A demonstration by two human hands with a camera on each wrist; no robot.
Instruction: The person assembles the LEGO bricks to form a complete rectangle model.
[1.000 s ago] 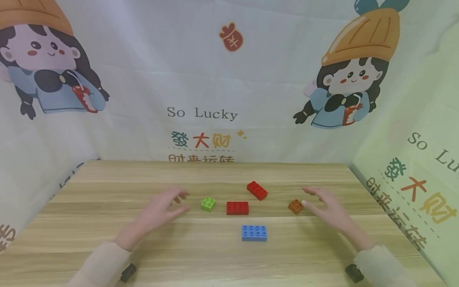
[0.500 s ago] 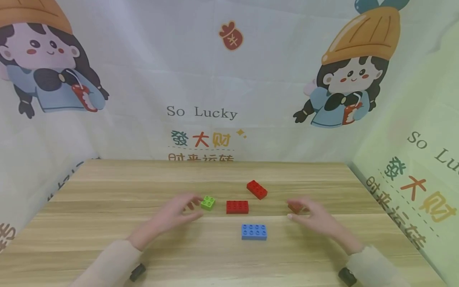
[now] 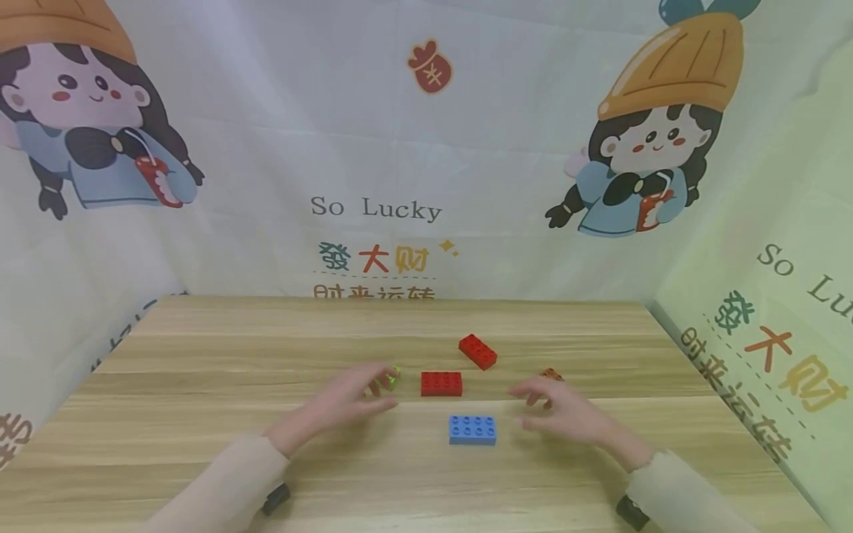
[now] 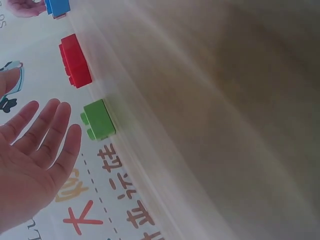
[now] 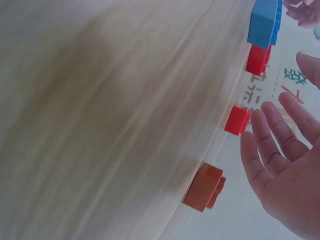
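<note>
Left hand (image 3: 353, 397), right hand (image 3: 563, 411): fingers wide. Green brick (image 4: 99, 121) beside left's, orange brick (image 5: 204, 187) behind right's; front red brick (image 3: 441, 384), blue brick (image 3: 472, 430) between.

Cartoon-printed cloth walls (image 3: 266, 133) around a wood-grain table (image 3: 200, 355) mark a screened-off tabletop workspace.

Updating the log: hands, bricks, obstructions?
Left hand empty, partly hiding green brick in head view. Right hand empty, partly hiding orange brick there. Blue brick, nearer red brick between hands.

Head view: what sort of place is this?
Probably a makeshift recording booth: a wood-grain table, printed cartoon cloth behind it and along both sides, and a few toy bricks.
</note>
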